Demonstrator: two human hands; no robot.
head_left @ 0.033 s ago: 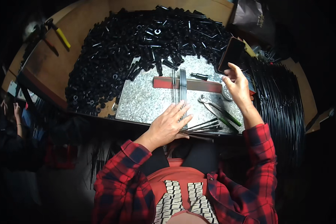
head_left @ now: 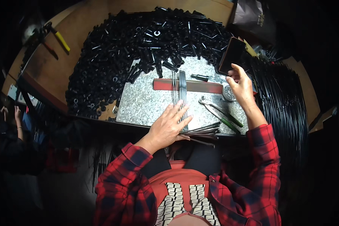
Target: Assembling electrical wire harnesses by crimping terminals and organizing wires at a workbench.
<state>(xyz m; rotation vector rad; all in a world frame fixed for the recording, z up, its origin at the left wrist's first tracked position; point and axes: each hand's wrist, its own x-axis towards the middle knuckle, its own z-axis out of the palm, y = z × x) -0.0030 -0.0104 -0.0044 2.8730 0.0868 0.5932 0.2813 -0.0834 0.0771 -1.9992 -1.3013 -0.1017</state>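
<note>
My left hand [head_left: 166, 127] lies with fingers spread over a bundle of thin metal rods [head_left: 182, 86]. The rods rest across a red and dark bar [head_left: 211, 87] on a speckled grey board. A thinner pair of rods [head_left: 173, 84] lies just left of the bundle. More dark rods [head_left: 203, 131] fan out to the right by my left thumb, over the board's near edge. My right hand [head_left: 242, 86] hovers by the lower end of a dark phone [head_left: 231, 54], thumb and index finger apart, with nothing visible in it. Green-handled pliers [head_left: 222, 115] lie between my hands.
Black tubular parts [head_left: 113, 52] heap up behind and left of the board [head_left: 139, 109]. A small round tin [head_left: 228, 93] stands by my right wrist. Long black rods [head_left: 284, 101] hang over the right side. Yellow-handled tool [head_left: 60, 39] sits far left; another person's hand [head_left: 17, 113] shows beyond.
My left hand has shifted slightly toward me and left. The fanned rods beside it have moved and spread at the near edge. My right hand stays by the phone.
</note>
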